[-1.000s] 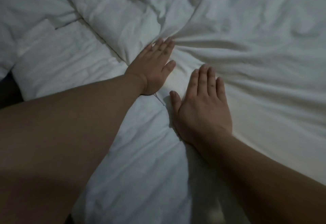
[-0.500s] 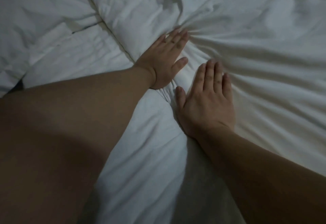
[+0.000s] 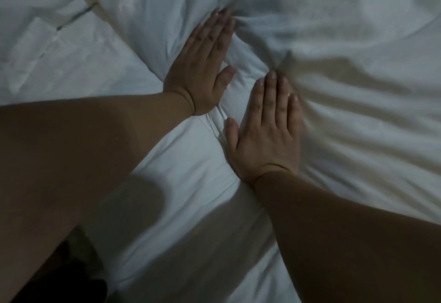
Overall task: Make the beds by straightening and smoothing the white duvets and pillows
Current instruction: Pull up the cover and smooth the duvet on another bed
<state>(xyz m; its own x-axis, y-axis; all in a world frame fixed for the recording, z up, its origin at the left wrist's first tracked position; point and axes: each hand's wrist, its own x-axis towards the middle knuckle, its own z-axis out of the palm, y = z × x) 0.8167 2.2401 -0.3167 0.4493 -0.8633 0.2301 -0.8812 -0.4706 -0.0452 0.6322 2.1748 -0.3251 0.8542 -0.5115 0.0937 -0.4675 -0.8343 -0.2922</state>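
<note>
Both hands, left hand (image 3: 202, 63) and right hand (image 3: 265, 135), press flat on duvet (image 3: 358, 111).

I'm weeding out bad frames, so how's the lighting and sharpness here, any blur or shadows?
Head view: dim overall, with warmer light on the right side; the duvet folds beyond the left hand and right hand look smeared and soft; the left forearm throws a dark shadow on the duvet.

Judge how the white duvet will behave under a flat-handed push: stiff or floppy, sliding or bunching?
Probably floppy: the duvet gathers into soft folds ahead of the left hand and right hand. It likely bunches rather than slides whole, since creases fan out from the fingertips. It looks padded, so probably light and springy.
</note>
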